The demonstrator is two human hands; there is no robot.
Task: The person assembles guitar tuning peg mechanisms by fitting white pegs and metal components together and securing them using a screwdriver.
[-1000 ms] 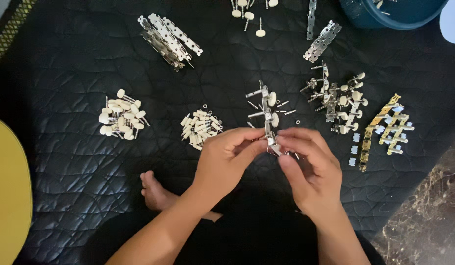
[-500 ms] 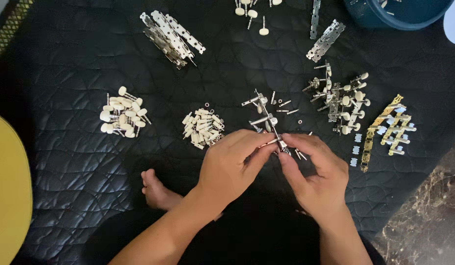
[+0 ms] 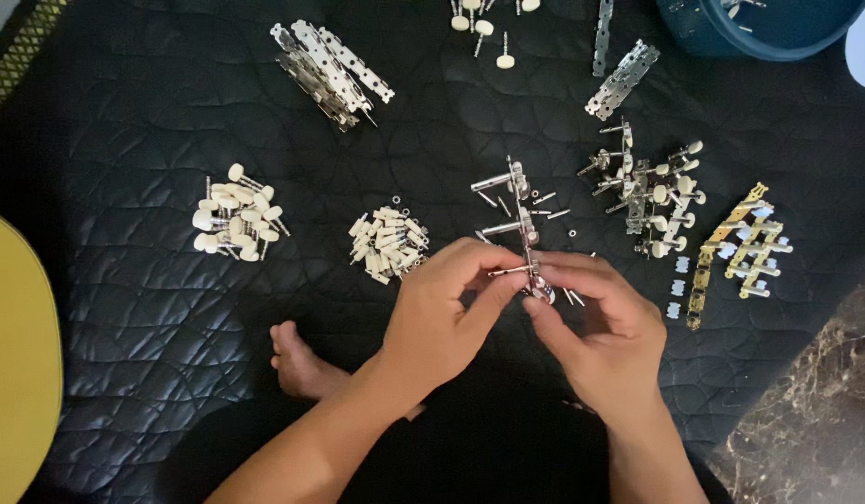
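A black quilted mat (image 3: 153, 308) covers the floor and serves as the workbench, with small metal and cream-coloured parts sorted on it by kind, presumably so each sort is easy to reach. The left hand (image 3: 446, 313) and the right hand (image 3: 605, 331) meet just in front of the seated person, whose bare foot (image 3: 297, 359) rests on the mat beside the left forearm. Between them they hold a silver metal strip (image 3: 524, 224) fitted with pegs: the left thumb and forefinger are pinched on a thin pin that sticks out sideways from its near end, while the right fingertips close on that same near end from the other side, steadying it. The strip's long axis runs away from the person, near end in the fingers and far end pointing up the mat toward the loose strips; its pegs jut to the left. Whether the far end rests on the mat or is lifted clear is hard to tell from above. To the left lie a heap of cream sleeves (image 3: 388, 245) and, further out, a heap of cream knobbed pegs (image 3: 235, 215); to the right, a cluster of assembled silver pieces (image 3: 649, 191) and some gold-coloured ones (image 3: 740, 247). A stack of bare plates (image 3: 328, 73) sits at the top, near a blue tub (image 3: 759, 33).
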